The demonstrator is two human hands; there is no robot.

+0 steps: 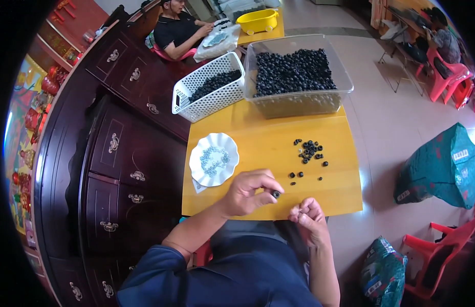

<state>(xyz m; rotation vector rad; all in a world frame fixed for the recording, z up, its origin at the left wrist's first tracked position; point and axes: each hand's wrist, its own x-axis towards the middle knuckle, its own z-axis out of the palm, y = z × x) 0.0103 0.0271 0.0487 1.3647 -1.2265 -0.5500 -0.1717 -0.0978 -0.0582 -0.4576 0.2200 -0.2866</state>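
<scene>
My left hand [247,192] is raised over the front part of the yellow table, pinching a small round black part [276,194] with a hole in it between thumb and fingertips. Close by on its right, at the table's front edge, my right hand [310,217] has its fingertips pressed together; whatever they hold is too small to make out. A loose cluster of similar black parts [311,148] lies beyond the hands, with several strays nearer me. Left of them sits a white wavy-rimmed plate [197,176] with small pale bluish pieces [215,161] in it.
A clear plastic bin [299,105] full of black parts and a white perforated basket [212,102] stand at the table's far end. Dark wooden drawers [120,138] line the left. Green sacks [434,169] and a red chair [437,250] are at right. Two people sit farther off.
</scene>
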